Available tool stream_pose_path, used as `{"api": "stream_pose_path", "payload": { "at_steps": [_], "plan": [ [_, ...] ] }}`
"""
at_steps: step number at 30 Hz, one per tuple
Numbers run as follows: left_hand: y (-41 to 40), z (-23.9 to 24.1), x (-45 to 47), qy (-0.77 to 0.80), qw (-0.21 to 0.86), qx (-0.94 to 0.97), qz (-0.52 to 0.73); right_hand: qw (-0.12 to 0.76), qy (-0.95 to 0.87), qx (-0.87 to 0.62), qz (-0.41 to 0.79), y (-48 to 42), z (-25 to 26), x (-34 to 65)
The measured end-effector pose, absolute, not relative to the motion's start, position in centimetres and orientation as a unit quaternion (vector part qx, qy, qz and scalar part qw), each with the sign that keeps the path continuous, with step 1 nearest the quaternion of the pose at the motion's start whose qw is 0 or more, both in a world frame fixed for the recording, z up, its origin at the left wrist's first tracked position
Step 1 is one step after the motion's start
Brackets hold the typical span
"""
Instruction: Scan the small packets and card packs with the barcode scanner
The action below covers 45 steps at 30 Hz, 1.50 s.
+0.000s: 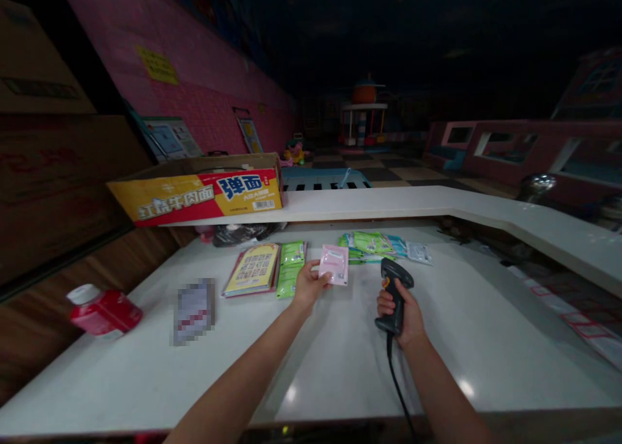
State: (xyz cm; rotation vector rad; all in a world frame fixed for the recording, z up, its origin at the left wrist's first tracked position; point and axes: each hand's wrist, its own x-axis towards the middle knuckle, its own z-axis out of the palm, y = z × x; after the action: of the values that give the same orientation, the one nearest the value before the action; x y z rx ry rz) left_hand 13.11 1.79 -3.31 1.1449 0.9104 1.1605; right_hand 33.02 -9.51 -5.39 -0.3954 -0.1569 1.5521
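Pinched in my left hand (311,283) is a small pink packet (334,264), raised above the counter with its printed side toward me. My right hand (408,311) wraps round the handle of a black barcode scanner (396,295), whose head points toward the packet side. Its cable (399,385) runs down past the counter's front edge. Beside my left hand lie green packets (291,268) and a stack of booklets (253,269) with a yellow cover. Behind the pink packet is a pile of green and blue packets (372,243), with a pale packet (418,253) at its right end.
A red bottle (105,312) with a white cap lies at the left of the white counter (335,366), near a pixelated item (194,311). A yellow and red carton (208,194) stands on the raised ledge (379,202). Cardboard boxes (63,172) are stacked at far left.
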Motion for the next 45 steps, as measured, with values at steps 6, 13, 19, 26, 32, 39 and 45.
{"api": "stream_pose_path", "payload": {
  "at_steps": [6, 13, 19, 26, 32, 39, 45],
  "plan": [
    [-0.7, -5.7, 9.3, 0.383, 0.559, 0.498, 0.541, 0.649, -0.151, -0.282, 0.691, -9.6, -5.1, 32.2],
    [-0.6, -6.2, 9.5, 0.376, 0.536, 0.506, 0.561, 0.591, -0.22, -0.422, 0.652, -12.4, -3.5, 29.7],
    [-0.4, -6.4, 9.5, 0.378, 0.525, 0.513, 0.564, 0.558, -0.283, -0.511, 0.59, -16.6, -2.6, 26.4],
    [-0.5, -6.0, 9.3, 0.398, 0.473, 0.557, 0.555, 0.568, -0.278, -0.527, 0.568, -19.0, -0.7, 25.7],
    [-0.5, -6.2, 9.5, 0.39, 0.507, 0.529, 0.558, 0.566, -0.275, -0.521, 0.576, -19.3, -1.0, 25.7],
    [-0.6, -6.5, 9.7, 0.375, 0.532, 0.52, 0.554, 0.63, -0.212, -0.423, 0.615, -15.0, -1.6, 28.7],
    [-0.9, -6.2, 9.6, 0.379, 0.561, 0.489, 0.549, 0.679, -0.154, -0.269, 0.665, -11.0, -3.5, 31.8]
  ]
}}
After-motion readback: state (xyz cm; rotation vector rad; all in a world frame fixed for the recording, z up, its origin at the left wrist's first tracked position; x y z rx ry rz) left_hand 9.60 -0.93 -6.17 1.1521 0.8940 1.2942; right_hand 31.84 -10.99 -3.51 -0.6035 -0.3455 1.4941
